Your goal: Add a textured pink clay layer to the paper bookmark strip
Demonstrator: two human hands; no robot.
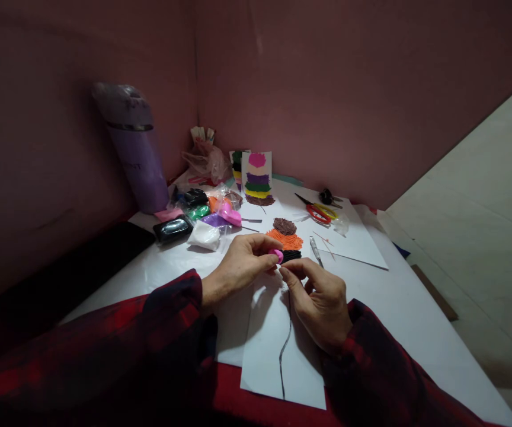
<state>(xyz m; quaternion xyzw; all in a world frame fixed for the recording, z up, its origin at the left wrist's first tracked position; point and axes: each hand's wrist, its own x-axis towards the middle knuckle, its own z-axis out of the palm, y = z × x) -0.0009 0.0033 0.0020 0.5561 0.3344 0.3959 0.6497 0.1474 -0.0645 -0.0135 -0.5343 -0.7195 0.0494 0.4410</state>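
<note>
My left hand (242,264) pinches a small lump of pink clay (277,255) between thumb and fingers. My right hand (320,299) is right beside it, fingertips pressed together at the clay's lower edge. Both hover over a white sheet (278,350) with a thin black stem line drawn on it. Just beyond the fingers, brown (284,225), orange (285,239) and black (291,255) clay bands lie on the sheet.
Bags of coloured clay (202,216) sit at the left beside a purple flask (135,151). A finished striped clay picture (257,178) leans on the wall. Red-and-yellow scissors (318,211), keys (328,196) and a metal tool (315,250) lie at the right.
</note>
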